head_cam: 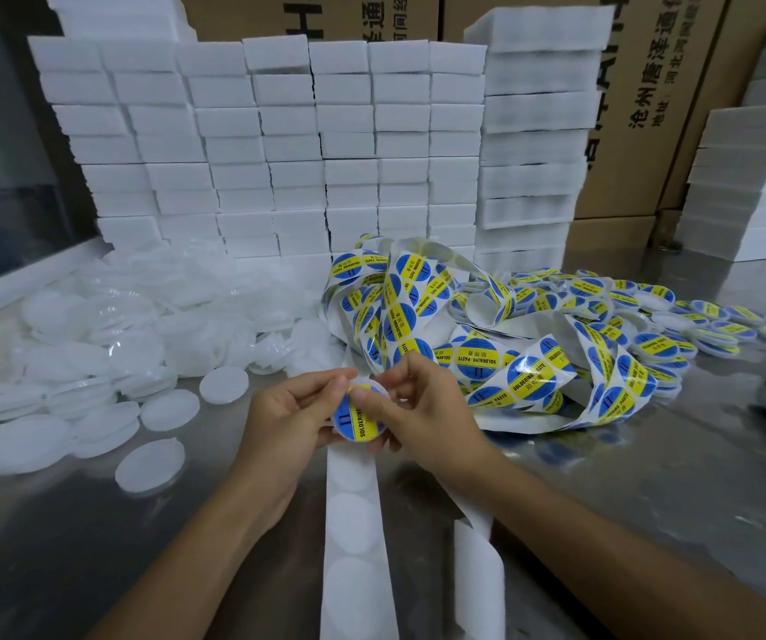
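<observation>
Backing strip (353, 524), left hand (289, 408) and right hand (422, 408) pinching disc (373, 383), label (349, 418) seemingly half-covered

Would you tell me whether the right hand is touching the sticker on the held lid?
Touching: the head view shows the right hand with its thumb pressed on the sticker, atop the lid that the left hand holds.

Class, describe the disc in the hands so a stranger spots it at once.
On the steel table, between plain white discs and the labelled heap, left hand and right hand pinch one disc. It alone is lifted, wearing a blue-yellow sticker.
</observation>
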Motion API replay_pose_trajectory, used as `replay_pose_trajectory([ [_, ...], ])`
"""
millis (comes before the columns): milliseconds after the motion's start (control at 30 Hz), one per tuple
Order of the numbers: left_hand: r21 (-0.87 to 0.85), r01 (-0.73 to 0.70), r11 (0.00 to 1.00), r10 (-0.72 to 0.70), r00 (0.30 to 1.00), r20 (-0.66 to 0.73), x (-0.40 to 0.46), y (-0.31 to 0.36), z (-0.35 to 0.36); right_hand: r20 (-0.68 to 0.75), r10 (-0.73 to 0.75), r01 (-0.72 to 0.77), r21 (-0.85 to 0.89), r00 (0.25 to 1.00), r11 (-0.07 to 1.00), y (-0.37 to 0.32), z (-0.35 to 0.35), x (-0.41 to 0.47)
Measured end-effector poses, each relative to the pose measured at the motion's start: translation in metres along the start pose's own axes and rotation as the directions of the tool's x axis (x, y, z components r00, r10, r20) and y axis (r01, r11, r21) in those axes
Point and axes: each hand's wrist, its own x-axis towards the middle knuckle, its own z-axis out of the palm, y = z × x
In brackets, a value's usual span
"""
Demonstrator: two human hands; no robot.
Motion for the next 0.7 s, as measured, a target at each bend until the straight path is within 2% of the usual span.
replay_pose_trajectory([
  [167, 0.046, -0.015, 0.999, 0.015, 1.000, 0.013, -0.003, -0.003, 0.007, -0.186, 0.075, -0.012, 0.318, 0.980, 0.948, -0.004, 0.000, 0.003],
  [267, 0.110, 0.049, 0.993, -0.055, 0.997, 0.052, -0.004, -0.007, 0.010, -0.405, 0.097, 0.014, 0.263, 0.909, 0.965, -0.007, -0.011, 0.009],
  [333, 0.150, 0.062, 0.987, -0.071, 0.996, 0.057, -0.004, -0.009, 0.010, -0.483, 0.095, 0.039, 0.260, 0.871, 0.965, -0.007, -0.022, 0.013],
  [533, 0.267, 0.056, 0.962, -0.078, 0.994, 0.071, -0.003, -0.014, 0.010, -0.457, 0.240, -0.042, 0.401, 0.856, 0.915, -0.005, -0.032, 0.019],
  [700, 0.245, 0.076, 0.966, -0.098, 0.992, 0.077, -0.001, -0.016, 0.011, -0.252, 0.344, -0.157, 0.554, 0.904, 0.817, -0.006, -0.018, 0.015],
])
